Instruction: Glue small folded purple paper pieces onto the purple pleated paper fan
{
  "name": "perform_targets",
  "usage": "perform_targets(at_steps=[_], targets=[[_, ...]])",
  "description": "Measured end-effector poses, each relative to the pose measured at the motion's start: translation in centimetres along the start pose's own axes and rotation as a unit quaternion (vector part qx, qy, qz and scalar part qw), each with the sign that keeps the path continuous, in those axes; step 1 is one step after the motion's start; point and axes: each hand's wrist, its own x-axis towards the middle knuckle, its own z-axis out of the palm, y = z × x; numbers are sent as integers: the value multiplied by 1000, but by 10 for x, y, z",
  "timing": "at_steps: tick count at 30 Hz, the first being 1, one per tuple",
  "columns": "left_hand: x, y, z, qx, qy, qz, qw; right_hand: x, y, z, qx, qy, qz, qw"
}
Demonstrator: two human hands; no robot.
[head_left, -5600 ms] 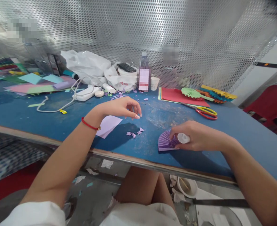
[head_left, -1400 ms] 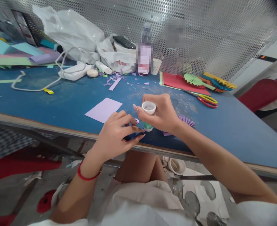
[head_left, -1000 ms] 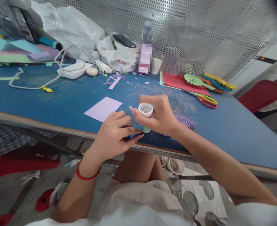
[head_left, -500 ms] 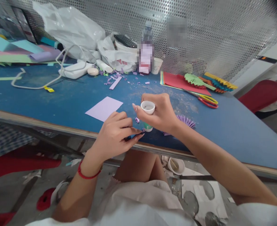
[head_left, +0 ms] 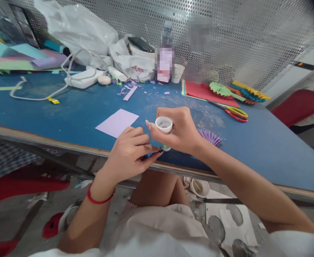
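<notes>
My right hand [head_left: 174,130] is wrapped round a small white bottle [head_left: 164,124] with a green label, held over the table's front edge. The bottle's lower end touches or nearly touches the fingertips of my left hand [head_left: 132,151]. Those fingertips are pinched together on something small and dark that I cannot make out. Behind my left hand a flat lilac paper square [head_left: 118,123] lies on the blue table. A pleated purple paper fan [head_left: 210,137] rests to the right, partly hidden by my right wrist.
Scissors [head_left: 235,113] lie by red paper sheets [head_left: 196,89] and folded paper fans at the right. Purple scraps [head_left: 130,93], a white power strip [head_left: 83,78], plastic bags [head_left: 79,30], a labelled bottle [head_left: 165,64] and a paper cup [head_left: 177,73] line the back.
My right hand has moved slightly left with the bottle, and a small purple scrap beside it is now out of sight. My left hand has hardly moved.
</notes>
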Motion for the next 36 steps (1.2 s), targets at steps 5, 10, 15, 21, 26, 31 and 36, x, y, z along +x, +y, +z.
perform_targets(at_steps=[5,10,15,21,26,31,36], targets=[[2,1,-1,7,-3,3,1000,1,3,-1,-15,8,5,1000],[2,2,-1,5,-1,-4,1000,0,1,2,-2,10,-6,1000],[3,2,-2,6,-15,-7,1000,0,4,0,-15,15,-7,1000],[9,8,-5,-36,-31,-98,994,0,7,-6,-7,66,-31,997],[20,14,-7,-127,-7,-250,960,-2,4,-14,34,145,-73,986],[28,15,-10,-231,-8,-334,914,-5,3,-20,57,179,-137,973],[32,16,-11,-233,-2,-385,893,-6,4,-20,77,186,-172,964]])
